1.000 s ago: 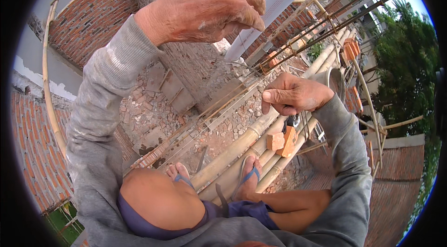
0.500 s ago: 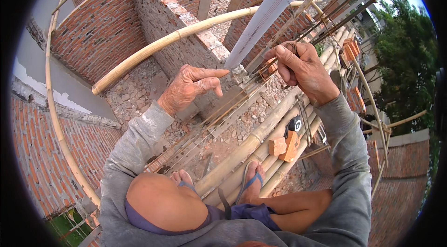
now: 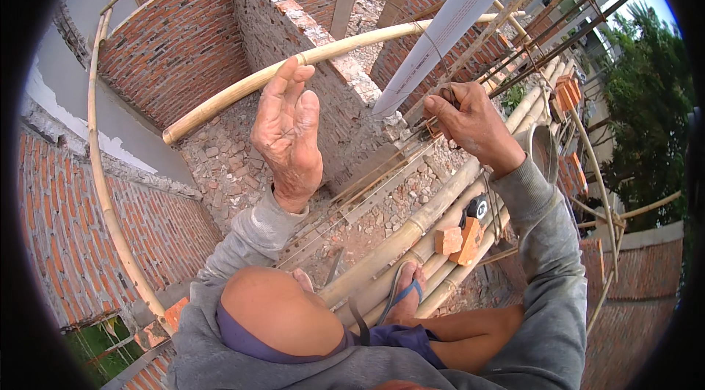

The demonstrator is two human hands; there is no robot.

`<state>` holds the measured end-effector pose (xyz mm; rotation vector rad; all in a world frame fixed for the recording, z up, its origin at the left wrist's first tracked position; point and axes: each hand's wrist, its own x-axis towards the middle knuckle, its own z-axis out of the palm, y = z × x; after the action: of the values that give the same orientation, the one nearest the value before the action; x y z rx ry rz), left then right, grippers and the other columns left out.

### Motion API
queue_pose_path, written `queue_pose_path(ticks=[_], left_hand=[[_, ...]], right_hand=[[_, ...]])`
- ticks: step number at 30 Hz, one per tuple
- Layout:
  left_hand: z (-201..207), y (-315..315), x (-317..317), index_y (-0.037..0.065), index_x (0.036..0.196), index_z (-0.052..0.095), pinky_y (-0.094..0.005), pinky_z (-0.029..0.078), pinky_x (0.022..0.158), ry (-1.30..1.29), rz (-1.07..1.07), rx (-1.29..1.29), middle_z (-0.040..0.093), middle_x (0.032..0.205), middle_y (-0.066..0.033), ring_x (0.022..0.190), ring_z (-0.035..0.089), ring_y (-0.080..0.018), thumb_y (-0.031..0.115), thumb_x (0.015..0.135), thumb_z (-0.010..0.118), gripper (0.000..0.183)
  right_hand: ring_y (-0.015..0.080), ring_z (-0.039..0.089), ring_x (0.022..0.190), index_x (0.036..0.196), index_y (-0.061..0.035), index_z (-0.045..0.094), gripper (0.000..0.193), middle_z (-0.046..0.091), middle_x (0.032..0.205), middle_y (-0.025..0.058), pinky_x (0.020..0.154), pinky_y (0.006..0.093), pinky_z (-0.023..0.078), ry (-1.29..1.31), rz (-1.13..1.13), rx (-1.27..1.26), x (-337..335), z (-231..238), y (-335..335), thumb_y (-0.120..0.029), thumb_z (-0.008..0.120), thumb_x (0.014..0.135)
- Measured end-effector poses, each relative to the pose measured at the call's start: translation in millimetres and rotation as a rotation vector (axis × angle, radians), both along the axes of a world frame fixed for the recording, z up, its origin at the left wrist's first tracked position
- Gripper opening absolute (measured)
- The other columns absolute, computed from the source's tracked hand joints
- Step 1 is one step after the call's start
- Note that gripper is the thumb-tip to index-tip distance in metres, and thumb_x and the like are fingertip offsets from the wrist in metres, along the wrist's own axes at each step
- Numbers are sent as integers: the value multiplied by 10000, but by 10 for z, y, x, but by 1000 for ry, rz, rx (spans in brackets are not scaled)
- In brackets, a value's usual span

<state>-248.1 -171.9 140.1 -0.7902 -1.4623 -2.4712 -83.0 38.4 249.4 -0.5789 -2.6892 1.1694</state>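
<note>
My left hand is raised left of the pipe, its palm showing and its fingers stretched upward, with nothing seen in it. My right hand is closed in a pinch on a thin dark wire, just right of the pipe's lower end; its far end is hard to follow. The grey-white plastic pipe leans up and away to the right, its foot by the end of a rough brick wall. A long bamboo pole crosses behind my left fingertips and the pipe.
Bamboo poles form the platform under my feet. On them lie orange brick pieces and a black tape measure. Steel bars slope at the upper right. Brick rubble covers the ground below.
My left hand has moved away from the pipe's foot and turned from a pointing shape to an upright open palm. My right hand has dropped slightly, still pinching. The view has shifted a little.
</note>
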Motion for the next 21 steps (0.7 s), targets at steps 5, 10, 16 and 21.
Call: queue_pose_path(ticks=[5, 10, 16, 21], left_hand=[[137, -295, 65, -24, 1355, 589, -453, 529, 965, -1243, -769, 26, 664, 1132, -143, 1053, 656, -263, 419, 969, 678, 594], [84, -86, 423, -44, 1349, 614, -459, 557, 978, 341, -137, -335, 698, 1141, -153, 1046, 689, -258, 281, 1016, 649, 466], [-73, 219, 313, -82, 1349, 614, -310, 550, 880, -130, -771, -391, 647, 845, -58, 788, 610, -110, 122, 1078, 514, 354], [-47, 359, 713, -36, 1156, 667, -328, 444, 626, 117, -877, -454, 566, 745, -24, 691, 521, -116, 108, 1070, 496, 240]], right_hand=[[151, 482, 580, 844, 94, 676, 341, 506, 597, 85, 568, 390, 418, 134, -221, 233, -118, 169, 155, -197, 663, 1020], [117, 511, 578, 834, 69, 712, 368, 592, 619, 71, 553, 353, 433, 4, -6, 152, -199, 114, -92, -241, 676, 1029], [136, 556, 565, 903, 40, 766, 409, 650, 650, 80, 533, 346, 445, 437, 128, 269, -514, 99, -269, -351, 728, 1018], [188, 602, 575, 976, 6, 790, 424, 675, 680, 101, 548, 348, 485, 433, 150, 293, -669, -172, -339, -401, 692, 1038]])
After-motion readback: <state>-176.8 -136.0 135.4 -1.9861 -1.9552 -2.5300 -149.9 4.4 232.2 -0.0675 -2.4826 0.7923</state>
